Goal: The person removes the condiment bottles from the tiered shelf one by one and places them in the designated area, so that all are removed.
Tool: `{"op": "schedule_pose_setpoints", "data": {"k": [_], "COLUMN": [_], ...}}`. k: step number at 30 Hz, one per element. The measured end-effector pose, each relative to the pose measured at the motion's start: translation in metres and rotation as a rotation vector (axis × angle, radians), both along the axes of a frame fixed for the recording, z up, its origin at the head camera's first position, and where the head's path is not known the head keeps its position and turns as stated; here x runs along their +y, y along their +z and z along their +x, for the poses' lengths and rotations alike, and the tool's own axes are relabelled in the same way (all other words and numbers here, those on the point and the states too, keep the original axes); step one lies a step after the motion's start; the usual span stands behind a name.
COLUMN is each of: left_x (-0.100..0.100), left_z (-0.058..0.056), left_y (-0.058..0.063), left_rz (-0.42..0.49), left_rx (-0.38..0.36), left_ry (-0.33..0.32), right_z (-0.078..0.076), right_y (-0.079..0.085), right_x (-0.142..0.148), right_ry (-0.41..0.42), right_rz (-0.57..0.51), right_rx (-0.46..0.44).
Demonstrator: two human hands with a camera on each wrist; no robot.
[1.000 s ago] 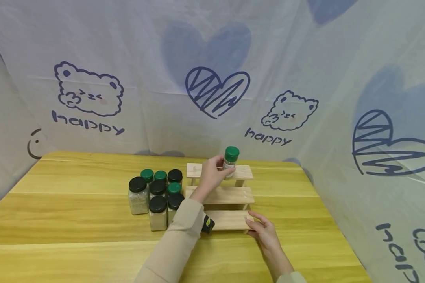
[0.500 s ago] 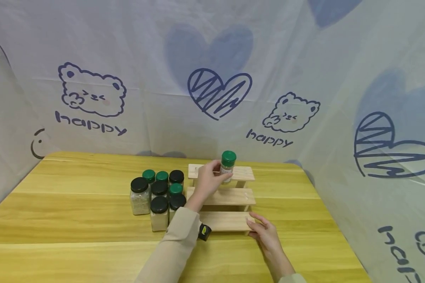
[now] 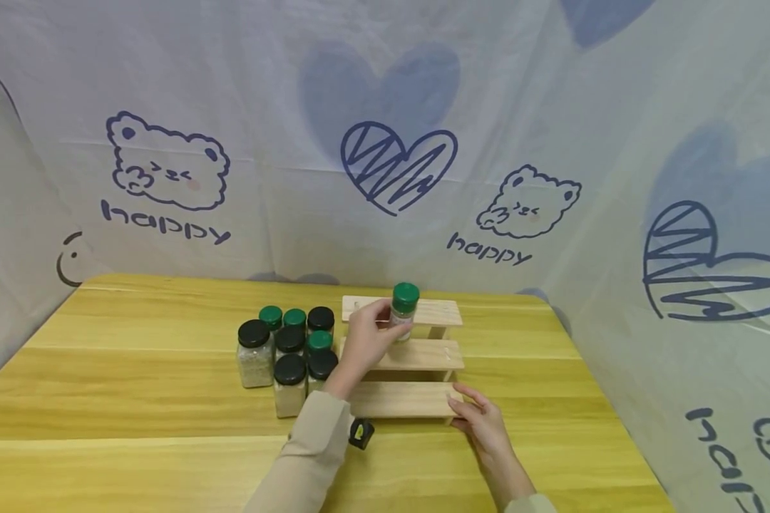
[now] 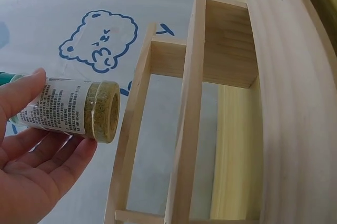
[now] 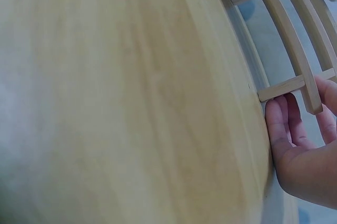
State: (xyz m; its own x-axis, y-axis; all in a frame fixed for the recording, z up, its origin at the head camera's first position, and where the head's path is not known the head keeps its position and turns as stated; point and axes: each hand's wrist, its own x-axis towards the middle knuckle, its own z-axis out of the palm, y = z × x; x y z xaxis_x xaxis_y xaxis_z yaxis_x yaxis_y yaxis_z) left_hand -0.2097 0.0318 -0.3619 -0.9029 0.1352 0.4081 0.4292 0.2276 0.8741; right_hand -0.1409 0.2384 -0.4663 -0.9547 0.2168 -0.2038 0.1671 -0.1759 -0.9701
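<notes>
My left hand point(image 3: 367, 338) grips a green-capped spice jar point(image 3: 404, 306) between thumb and fingers. It hangs by the top step of a three-tier wooden rack point(image 3: 411, 400). In the left wrist view the clear jar point(image 4: 58, 105) has a printed white label and holds a brownish-green spice; its base is apart from the rack's steps. My right hand point(image 3: 484, 424) holds the right end of the lowest step. The right wrist view shows the fingers of that hand point(image 5: 305, 155) tucked by the rack's leg, the thumb across the board.
Left of the rack stands a group of jars, some with black lids point(image 3: 254, 333), some with green lids point(image 3: 271, 316). A black strap piece point(image 3: 361, 433) shows at the left cuff. The yellow wooden table point(image 3: 135, 399) backs onto a printed cloth point(image 3: 263, 107).
The jar in my left hand has come left and lower, from above the top step towards me. My right hand stays at the rack's end.
</notes>
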Motion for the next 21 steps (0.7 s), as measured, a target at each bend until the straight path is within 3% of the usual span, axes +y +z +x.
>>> {"op": "schedule_pose_setpoints", "data": {"k": [9,21], "left_x": [-0.01,-0.02], "left_z": [0.01,0.022], "left_y": [0.002,0.0], "left_rz": [0.028,-0.012], "left_rx": [-0.024,-0.037], "left_ry": [-0.014,-0.027], "right_z": [-0.001,-0.001], "right_y": [0.001,0.002], "right_x": [0.002,0.001], "right_ry": [0.008,0.022], "right_rz": [-0.007,-0.021], "right_rx": [-0.001,0.005]}}
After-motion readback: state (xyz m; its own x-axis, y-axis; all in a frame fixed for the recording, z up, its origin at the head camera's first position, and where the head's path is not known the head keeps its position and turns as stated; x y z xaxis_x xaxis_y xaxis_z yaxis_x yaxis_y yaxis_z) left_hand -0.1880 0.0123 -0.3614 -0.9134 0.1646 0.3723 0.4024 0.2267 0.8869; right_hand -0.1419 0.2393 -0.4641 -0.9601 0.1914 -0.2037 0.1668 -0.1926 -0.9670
